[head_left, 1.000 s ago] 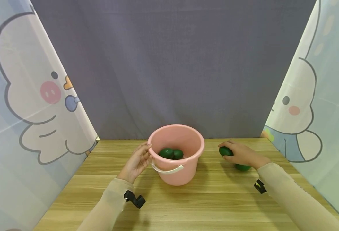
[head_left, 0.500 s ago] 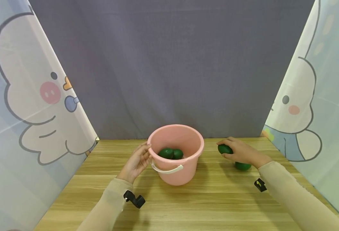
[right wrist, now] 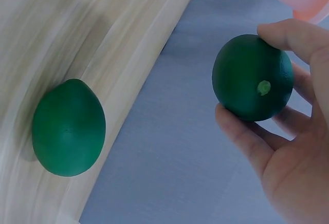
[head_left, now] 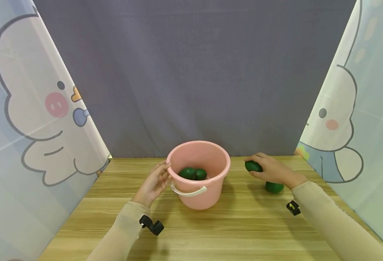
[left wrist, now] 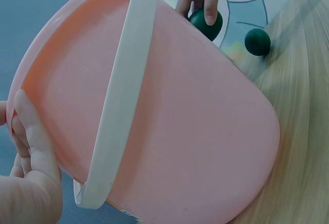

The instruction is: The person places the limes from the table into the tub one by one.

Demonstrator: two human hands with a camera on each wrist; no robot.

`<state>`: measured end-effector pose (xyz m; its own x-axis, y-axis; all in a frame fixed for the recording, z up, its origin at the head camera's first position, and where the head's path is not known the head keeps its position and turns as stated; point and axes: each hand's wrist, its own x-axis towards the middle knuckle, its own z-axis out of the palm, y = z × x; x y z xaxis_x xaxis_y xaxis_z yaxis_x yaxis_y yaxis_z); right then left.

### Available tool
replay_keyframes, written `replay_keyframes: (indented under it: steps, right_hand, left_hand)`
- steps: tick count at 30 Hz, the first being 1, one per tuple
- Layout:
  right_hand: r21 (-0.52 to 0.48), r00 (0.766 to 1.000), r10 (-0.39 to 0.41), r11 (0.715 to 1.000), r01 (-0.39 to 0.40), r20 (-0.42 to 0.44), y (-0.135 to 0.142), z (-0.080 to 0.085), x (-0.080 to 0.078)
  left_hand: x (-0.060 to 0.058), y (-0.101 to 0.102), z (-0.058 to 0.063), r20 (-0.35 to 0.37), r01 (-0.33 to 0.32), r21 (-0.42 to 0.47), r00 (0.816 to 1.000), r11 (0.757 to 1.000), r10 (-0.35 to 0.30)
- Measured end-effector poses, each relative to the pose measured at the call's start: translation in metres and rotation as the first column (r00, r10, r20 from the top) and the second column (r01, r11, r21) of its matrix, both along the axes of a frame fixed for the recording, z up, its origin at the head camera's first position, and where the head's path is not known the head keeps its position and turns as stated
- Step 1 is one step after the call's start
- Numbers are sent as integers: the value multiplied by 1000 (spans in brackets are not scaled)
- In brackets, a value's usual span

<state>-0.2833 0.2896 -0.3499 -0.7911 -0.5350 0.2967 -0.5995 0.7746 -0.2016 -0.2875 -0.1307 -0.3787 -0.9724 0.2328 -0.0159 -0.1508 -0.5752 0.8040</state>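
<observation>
In the pink bucket [head_left: 199,197] we see two green fruits [head_left: 187,173] together; whether more lie beneath, we cannot tell. The white handle [head_left: 190,193] hangs at the bucket's near side. At the bucket's left, our left hand [head_left: 153,184] pinches its rim. Well to the bucket's right, our right hand [head_left: 273,170] grips a third fruit [head_left: 253,166], raised above the tabletop [head_left: 204,232]. A fourth fruit [head_left: 274,187] rests farther right of the bucket, partly covered by our right hand in the head view. Behind the bucket hangs a grey curtain [head_left: 194,72].
</observation>
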Motion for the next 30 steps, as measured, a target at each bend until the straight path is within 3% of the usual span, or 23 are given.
replay_keyframes:
  steps: [30]
  right_hand:
    - [-82,988,5,997,-18,-151,-3,12,2]
  left_hand:
    - [-1,0,-1,-22,-14,-17,1000,1000,13]
